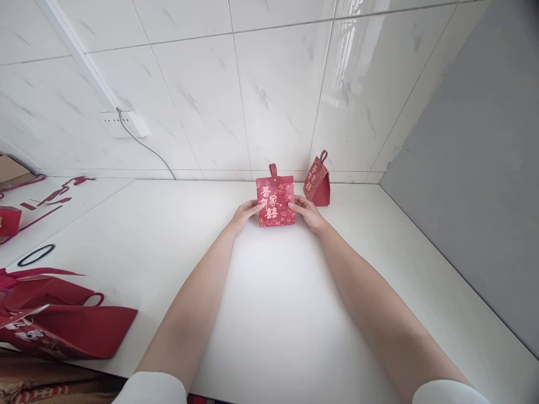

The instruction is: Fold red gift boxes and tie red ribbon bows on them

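Between my two hands stands a small red gift box (275, 193) with pink and gold characters on its front and a loop handle on top. My left hand (245, 213) grips its left side, thumb on the front face and fingers behind. On the opposite side my right hand (309, 212) pinches the box the same way. Just beyond my right hand, a second red gift box (321, 189) with a matching loop rests near the wall, turned at an angle.
Red gift bags (84, 331) lie at the left front, near a black ring (36, 255). Red ribbon pieces (54, 195) are scattered farther back. A power socket (123, 124) with a grey cable is on the tiled wall (278, 95). A grey panel (475, 168) bounds the right side.
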